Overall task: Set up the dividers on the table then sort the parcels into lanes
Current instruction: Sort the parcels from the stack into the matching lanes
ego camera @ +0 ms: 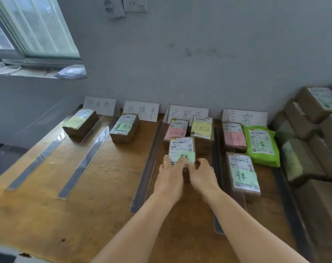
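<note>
Both hands on one small cardboard parcel (pixel 182 151), third lane from the left, near side of the two boxes already parked there (pink-note box (pixel 177 128), yellow-note box (pixel 202 128)). It sits under the third sign card (pixel 189 113) at the far edge.

Left hand (pixel 170 174) has its fingers (pixel 166 162) curled on the parcel's near-left corner. Right hand (pixel 201 174) has its fingers (pixel 191 166) curled over the near edge, thumb side pinching at the green sticky note (pixel 187 158). Can't tell if the box is fully down on the tabletop (pixel 85 186) or just off it.

Handling, my read:
- Light, going by size and the loose two-hand hold.
- Corrugated, stiff enough to take by opposite side walls. Corners are the strong points.
- Shipping label on top looks glossy, likely slick. Sticky note may peel, so don't grip on it.
- Best hold: short sides or near corners, top face kept clear so the note stays readable.

Clear dividers (pixel 146 168) either side of the lane look thin; easy to knock when sliding it in. Far-right lane holds a soft green mailer (pixel 261 145) that would sag if pinched at one end.

Unsorted stack (pixel 313 139) waits at the right.
</note>
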Demonstrator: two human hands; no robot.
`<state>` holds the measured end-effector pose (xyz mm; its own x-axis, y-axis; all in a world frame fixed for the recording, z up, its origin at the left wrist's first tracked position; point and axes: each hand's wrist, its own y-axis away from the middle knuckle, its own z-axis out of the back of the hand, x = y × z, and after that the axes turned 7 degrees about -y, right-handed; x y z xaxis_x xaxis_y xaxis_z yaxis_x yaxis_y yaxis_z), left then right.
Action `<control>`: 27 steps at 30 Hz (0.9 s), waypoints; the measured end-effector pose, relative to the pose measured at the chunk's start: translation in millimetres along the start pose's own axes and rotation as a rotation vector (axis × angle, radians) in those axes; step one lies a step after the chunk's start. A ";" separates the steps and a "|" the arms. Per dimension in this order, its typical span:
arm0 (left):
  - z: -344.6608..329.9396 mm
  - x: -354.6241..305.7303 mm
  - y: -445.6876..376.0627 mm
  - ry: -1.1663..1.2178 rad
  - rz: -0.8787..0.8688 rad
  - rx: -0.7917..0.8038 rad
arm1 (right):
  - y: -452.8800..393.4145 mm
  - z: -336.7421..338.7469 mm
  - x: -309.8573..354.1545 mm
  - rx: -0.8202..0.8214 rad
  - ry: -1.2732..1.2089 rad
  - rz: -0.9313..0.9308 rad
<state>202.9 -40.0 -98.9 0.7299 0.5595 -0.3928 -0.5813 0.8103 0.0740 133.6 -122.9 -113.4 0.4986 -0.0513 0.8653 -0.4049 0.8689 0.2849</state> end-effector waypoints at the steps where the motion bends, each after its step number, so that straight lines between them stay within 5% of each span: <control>1: -0.7 1.4 -0.7 -0.018 0.029 0.032 | -0.5 -4.7 -3.4 0.000 0.006 -0.020; 13: -15.4 12.0 -10.8 -0.100 0.191 0.157 | -6.0 -31.3 -27.9 0.123 0.183 0.034; 27: -11.3 13.9 -35.3 -0.505 0.058 0.180 | -28.3 -36.7 -14.9 0.230 0.343 0.080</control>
<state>229.4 -62.7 -117.4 0.8063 0.5825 0.1033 -0.5874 0.7677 0.2560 165.8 -128.6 -149.5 0.6695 0.2125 0.7118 -0.5936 0.7292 0.3405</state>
